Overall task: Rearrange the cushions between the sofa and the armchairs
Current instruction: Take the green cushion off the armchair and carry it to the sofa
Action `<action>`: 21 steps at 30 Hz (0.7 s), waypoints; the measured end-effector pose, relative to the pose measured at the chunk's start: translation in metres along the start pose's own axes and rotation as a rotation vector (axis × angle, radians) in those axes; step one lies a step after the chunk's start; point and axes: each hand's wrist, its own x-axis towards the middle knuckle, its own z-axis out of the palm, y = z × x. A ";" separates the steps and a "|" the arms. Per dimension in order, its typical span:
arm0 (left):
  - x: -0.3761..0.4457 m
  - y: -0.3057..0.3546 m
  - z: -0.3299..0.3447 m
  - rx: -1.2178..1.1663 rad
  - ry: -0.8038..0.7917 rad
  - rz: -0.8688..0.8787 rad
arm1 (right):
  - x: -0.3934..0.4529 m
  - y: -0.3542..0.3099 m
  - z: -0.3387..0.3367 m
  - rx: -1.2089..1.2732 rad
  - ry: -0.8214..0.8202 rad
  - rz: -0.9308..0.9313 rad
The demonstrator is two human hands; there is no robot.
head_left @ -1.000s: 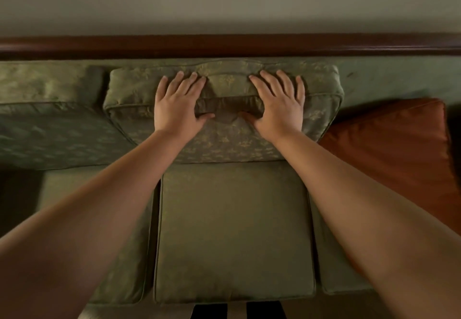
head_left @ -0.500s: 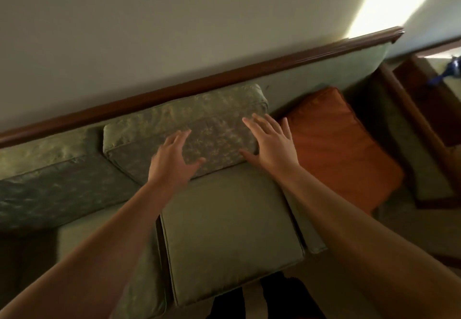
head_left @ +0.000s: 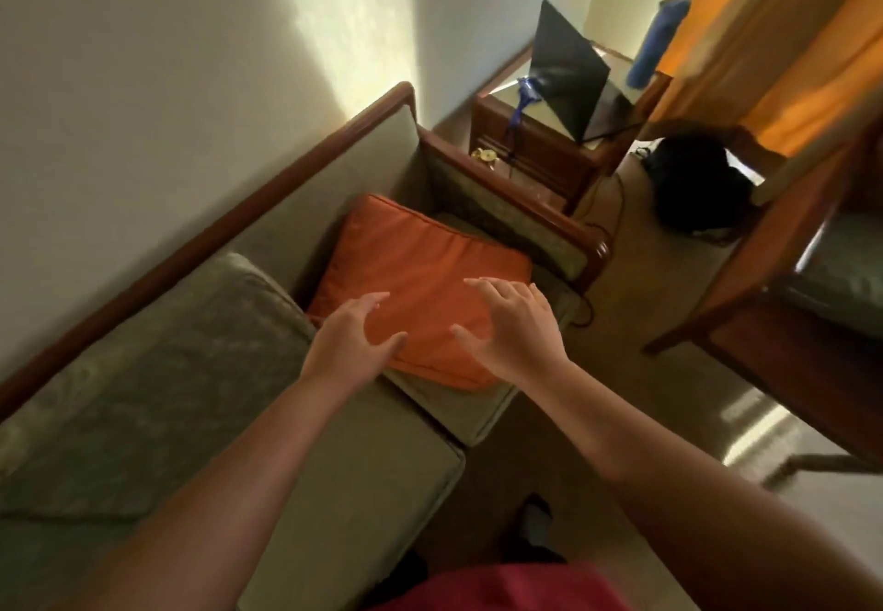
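Fingers spread and relaxed on both hands, gripping nothing: left hand [head_left: 351,338] and right hand [head_left: 513,323] over the orange cushion [head_left: 420,276], contact unclear. Cushion lies tilted at the sofa's [head_left: 334,448] right end, beside the wooden armrest [head_left: 516,199]. Patterned green cushion [head_left: 157,371] leans left of it. Armchair [head_left: 802,276] stands across open floor.

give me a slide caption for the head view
Both open hands reach over the square orange fabric cushion on the green sofa.
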 end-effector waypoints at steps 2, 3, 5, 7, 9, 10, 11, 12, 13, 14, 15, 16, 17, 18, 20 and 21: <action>0.016 0.051 0.027 0.025 -0.036 0.062 | -0.012 0.046 -0.019 -0.004 -0.003 0.027; 0.024 0.076 0.041 0.039 -0.055 0.088 | -0.019 0.069 -0.029 -0.005 -0.005 0.041; 0.039 0.120 0.069 0.051 -0.094 0.143 | -0.031 0.116 -0.047 -0.003 0.001 0.078; 0.052 0.162 0.096 0.055 -0.119 0.207 | -0.043 0.162 -0.066 0.002 0.015 0.129; 0.064 0.205 0.125 0.062 -0.152 0.257 | -0.053 0.206 -0.085 0.000 0.036 0.200; 0.069 0.225 0.139 0.064 -0.167 0.277 | -0.058 0.226 -0.094 -0.004 0.049 0.236; 0.075 0.245 0.152 0.067 -0.181 0.293 | -0.061 0.245 -0.103 -0.003 0.062 0.273; 0.081 0.264 0.166 0.071 -0.194 0.315 | -0.064 0.265 -0.112 0.002 0.080 0.312; 0.089 0.283 0.179 0.073 -0.211 0.340 | -0.066 0.283 -0.120 0.004 0.100 0.352; 0.099 0.302 0.191 0.073 -0.232 0.367 | -0.067 0.301 -0.128 0.002 0.120 0.392; 0.109 0.321 0.203 0.074 -0.257 0.393 | -0.067 0.319 -0.135 -0.001 0.140 0.434; 0.120 0.341 0.215 0.079 -0.282 0.423 | -0.066 0.336 -0.143 0.000 0.162 0.476; 0.131 0.360 0.227 0.087 -0.308 0.455 | -0.065 0.353 -0.151 0.007 0.183 0.517; 0.142 0.380 0.240 0.094 -0.334 0.488 | -0.064 0.370 -0.158 0.017 0.201 0.558; 0.167 0.418 0.265 0.105 -0.388 0.549 | -0.059 0.402 -0.172 0.023 0.230 0.641; 0.181 0.436 0.278 0.108 -0.411 0.580 | -0.056 0.417 -0.178 0.023 0.242 0.678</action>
